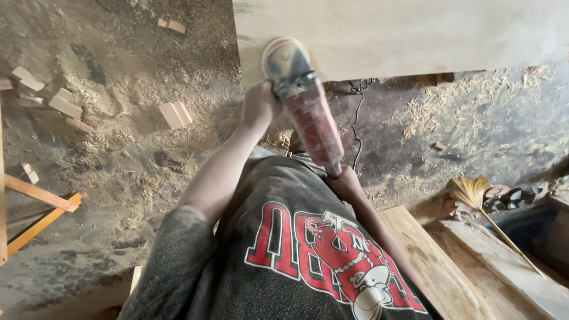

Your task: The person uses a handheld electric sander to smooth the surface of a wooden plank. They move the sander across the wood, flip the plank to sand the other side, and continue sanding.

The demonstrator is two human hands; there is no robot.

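red-bodied angle grinder (308, 109) sits mid-frame, held out in front of the person's chest, disc end pointing away. its round sanding disc and guard (283, 58) lie against the near edge of a pale wooden board (403, 32) that spans the top of the view. left hand (259, 104) is wrapped tight around the grinder's neck, just behind the grey head. right hand (345, 181) is clamped on the tail end of the red body, fingers mostly hidden behind it. a dark power cord (357, 127) runs in kinks from under the board's edge toward the grinder's tail.

below the tool: the person's grey shirt with a red and white print (320, 249), both forearms bare.

floor (130, 178) is dirt, thick with sawdust and shavings. small wood offcuts (175, 114) lie left of the left arm, more blocks (65, 105) further left, another pair (172, 25) near the top. thin orange-toned wood strips (41, 207) cross at the left edge. lower right: long rough planks (438, 266) side by side, a straw broom (474, 192) lying across them, some dark objects beside its head, too blurred to tell.
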